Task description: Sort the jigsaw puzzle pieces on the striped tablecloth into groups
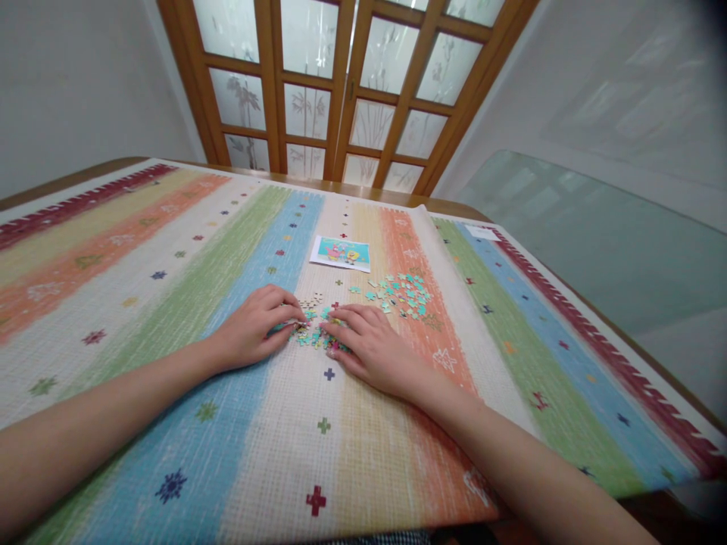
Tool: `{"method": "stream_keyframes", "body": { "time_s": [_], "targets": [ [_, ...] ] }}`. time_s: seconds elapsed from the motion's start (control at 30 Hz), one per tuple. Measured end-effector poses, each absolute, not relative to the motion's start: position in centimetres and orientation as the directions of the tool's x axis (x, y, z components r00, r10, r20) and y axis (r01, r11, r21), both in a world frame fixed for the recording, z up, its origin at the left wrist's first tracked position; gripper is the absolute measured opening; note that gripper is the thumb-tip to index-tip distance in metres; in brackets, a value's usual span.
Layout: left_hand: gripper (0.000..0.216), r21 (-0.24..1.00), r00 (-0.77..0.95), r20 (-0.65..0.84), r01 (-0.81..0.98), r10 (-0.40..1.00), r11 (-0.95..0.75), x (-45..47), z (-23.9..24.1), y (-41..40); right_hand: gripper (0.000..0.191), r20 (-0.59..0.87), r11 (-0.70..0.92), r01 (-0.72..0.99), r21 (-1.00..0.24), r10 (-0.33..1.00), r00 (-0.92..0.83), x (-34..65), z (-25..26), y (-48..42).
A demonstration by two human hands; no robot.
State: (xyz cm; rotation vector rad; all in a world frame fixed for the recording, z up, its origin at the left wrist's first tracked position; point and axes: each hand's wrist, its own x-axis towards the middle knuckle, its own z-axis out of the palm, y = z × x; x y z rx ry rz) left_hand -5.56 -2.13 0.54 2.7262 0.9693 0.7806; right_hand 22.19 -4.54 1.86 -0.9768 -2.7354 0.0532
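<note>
The left hand and right hand curled over puzzle pieces on the near side of the picture card, any grip impossible to tell, and separating them with light touches seemed best.

Small, mostly turquoise jigsaw pieces partly hidden by bare right hand (prints too small), bare forearms cropped.

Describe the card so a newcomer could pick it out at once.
On the striped cloth, look past the left hand and right hand. The card lies just beyond them, left of the farther scatter of puzzle pieces. Unlike those pieces, it is one rectangle, showing pink and yellow figures on turquoise.
</note>
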Motion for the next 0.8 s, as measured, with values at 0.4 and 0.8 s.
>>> {"method": "stream_keyframes", "body": {
  "time_s": [0.4,0.8],
  "targets": [
    [0.023,0.302,0.621,0.448,0.572,0.644,-0.762,-8.0,1.0,-1.0,0.040,0.210,0.801,0.589,-0.103,0.597,-0.775,22.2,1.5,-4.6],
    [0.017,0.448,0.722,0.310,0.462,0.618,-0.765,-8.8,1.3,-0.7,0.042,0.235,0.814,0.568,-0.123,0.580,-0.780,22.4,1.3,-4.4]
  ]
}}
